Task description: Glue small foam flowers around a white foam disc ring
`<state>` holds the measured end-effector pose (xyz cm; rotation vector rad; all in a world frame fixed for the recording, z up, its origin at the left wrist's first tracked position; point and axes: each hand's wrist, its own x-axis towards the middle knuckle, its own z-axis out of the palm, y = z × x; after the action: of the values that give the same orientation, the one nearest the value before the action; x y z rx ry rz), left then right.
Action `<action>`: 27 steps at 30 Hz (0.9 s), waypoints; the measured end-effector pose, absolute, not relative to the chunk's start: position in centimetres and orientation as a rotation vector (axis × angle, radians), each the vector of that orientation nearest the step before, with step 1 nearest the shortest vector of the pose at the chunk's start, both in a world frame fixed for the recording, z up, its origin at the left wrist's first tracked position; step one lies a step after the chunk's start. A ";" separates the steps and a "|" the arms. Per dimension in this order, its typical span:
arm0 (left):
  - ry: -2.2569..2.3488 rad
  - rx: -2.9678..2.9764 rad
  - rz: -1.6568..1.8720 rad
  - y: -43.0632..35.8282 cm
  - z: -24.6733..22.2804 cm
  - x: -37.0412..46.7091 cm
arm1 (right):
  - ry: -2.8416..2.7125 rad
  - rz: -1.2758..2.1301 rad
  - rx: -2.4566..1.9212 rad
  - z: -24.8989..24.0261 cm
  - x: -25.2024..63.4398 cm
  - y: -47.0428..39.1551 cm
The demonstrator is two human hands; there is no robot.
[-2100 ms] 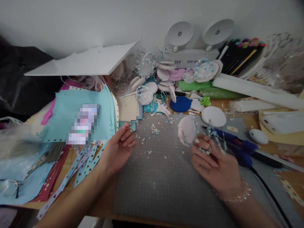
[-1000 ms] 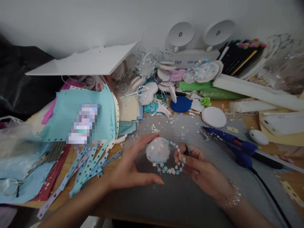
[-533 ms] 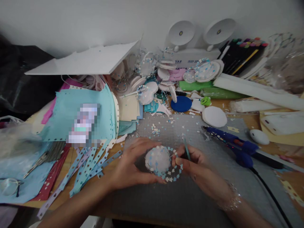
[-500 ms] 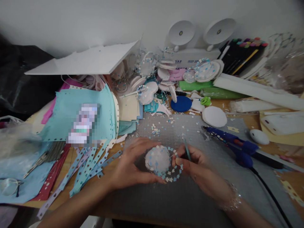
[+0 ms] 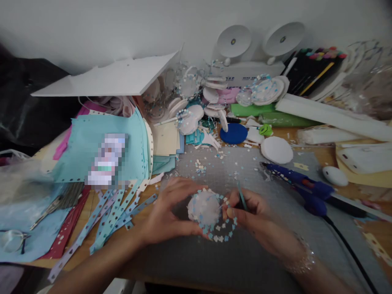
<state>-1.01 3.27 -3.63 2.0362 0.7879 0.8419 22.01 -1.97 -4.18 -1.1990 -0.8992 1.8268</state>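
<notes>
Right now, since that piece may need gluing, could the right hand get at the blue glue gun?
Probably yes, once freed: the glue gun lies uncovered on the mat just right of the right hand, but that hand holds a thin green tool.

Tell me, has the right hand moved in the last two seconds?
Yes. The right hand came left, away from the blue glue gun, to the white disc.

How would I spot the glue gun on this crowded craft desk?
Start at the grey cutting mat in the middle of the desk and follow its right edge. The glue gun lies there slanted, nozzle toward the white disc. It alone is dark blue and trails a black cable.
</notes>
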 end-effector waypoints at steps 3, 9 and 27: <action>0.789 2.030 0.853 3.3 -3.7 -1.0 | -0.889 1.836 -1.193 -4.2 22.0 -2.0; 0.802 1.859 0.826 3.1 -3.6 -1.0 | -0.805 1.828 -1.149 -4.0 21.7 -1.9; 0.754 1.819 0.928 3.2 -2.8 -1.0 | -0.538 1.872 -1.255 -3.1 21.9 -1.3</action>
<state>-1.04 3.25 -2.77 1.8193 0.7535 0.9281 21.88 -1.27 -3.15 -1.2554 -0.5379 1.8722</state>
